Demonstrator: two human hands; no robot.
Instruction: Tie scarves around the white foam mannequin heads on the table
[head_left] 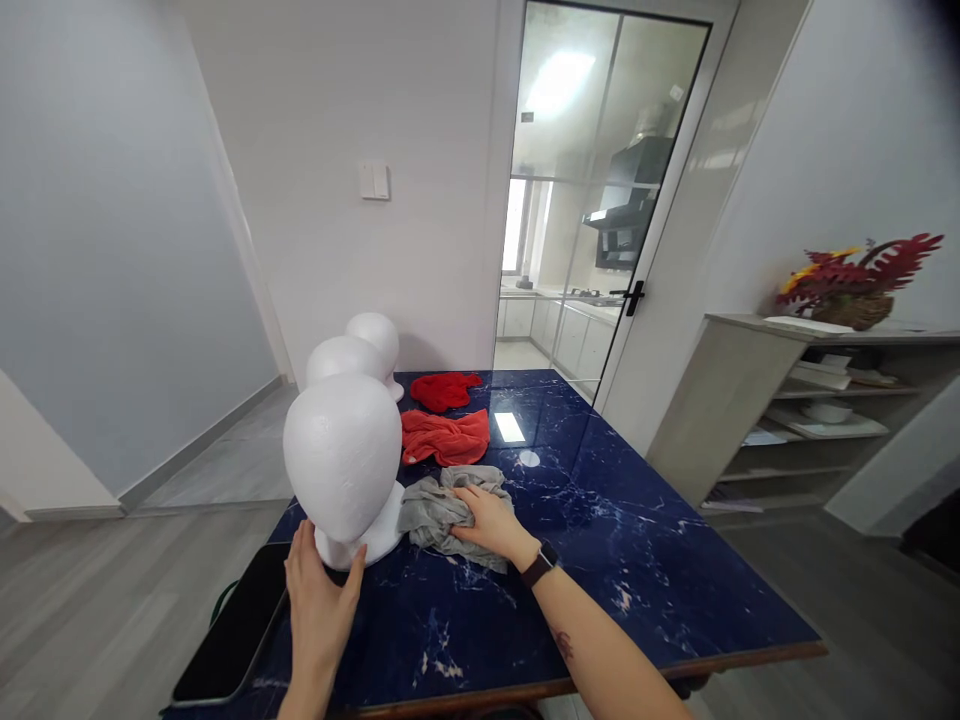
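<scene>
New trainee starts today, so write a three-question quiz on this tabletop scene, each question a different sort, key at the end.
1. True or false: the left hand rests at the base of the nearest foam head.
2. Which cloth does the right hand press on? A) grey cloth B) orange cloth C) red cloth
3. How many white foam heads stand on the blue table?

Key
1. True: its fingers touch the base.
2. A: the hand lies on the crumpled grey cloth beside the nearest head.
3. Three, lined up along the table's left side.
</scene>
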